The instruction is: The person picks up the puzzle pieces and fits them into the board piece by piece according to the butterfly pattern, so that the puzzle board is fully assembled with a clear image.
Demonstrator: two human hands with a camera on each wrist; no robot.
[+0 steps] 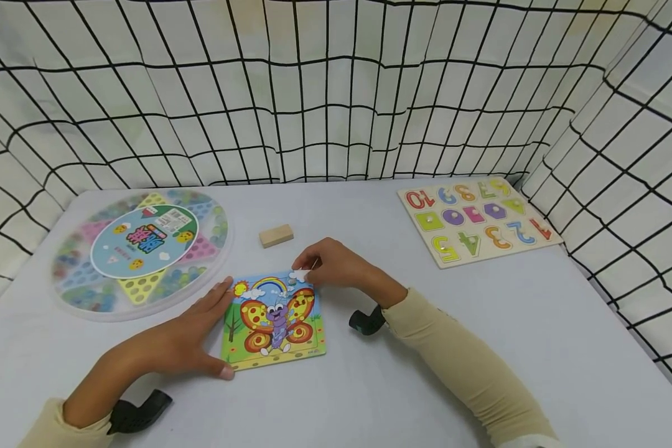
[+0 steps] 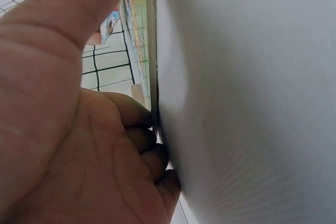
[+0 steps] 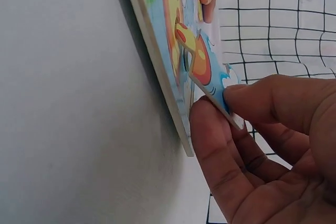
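A butterfly jigsaw puzzle [image 1: 276, 323] in a flat square tray lies on the white table. My left hand [image 1: 182, 341] rests along its left side, fingers near the far corner and thumb by the near corner. In the left wrist view those fingers [image 2: 142, 140] touch the puzzle's edge. Between thumb and fingers, my right hand [image 1: 338, 266] pinches a puzzle piece [image 3: 210, 77] showing part of a wing, blue sky and some cloud. The piece is tilted over the puzzle's far right corner, part of it hidden by the hand in the head view.
A round marble game board [image 1: 145, 249] with a blue label lies at the left. Behind the puzzle is a small wooden block [image 1: 276, 236]. A wooden number board [image 1: 473, 221] lies at the back right. Black netting [image 1: 325, 115] stands along the table's back and right sides.
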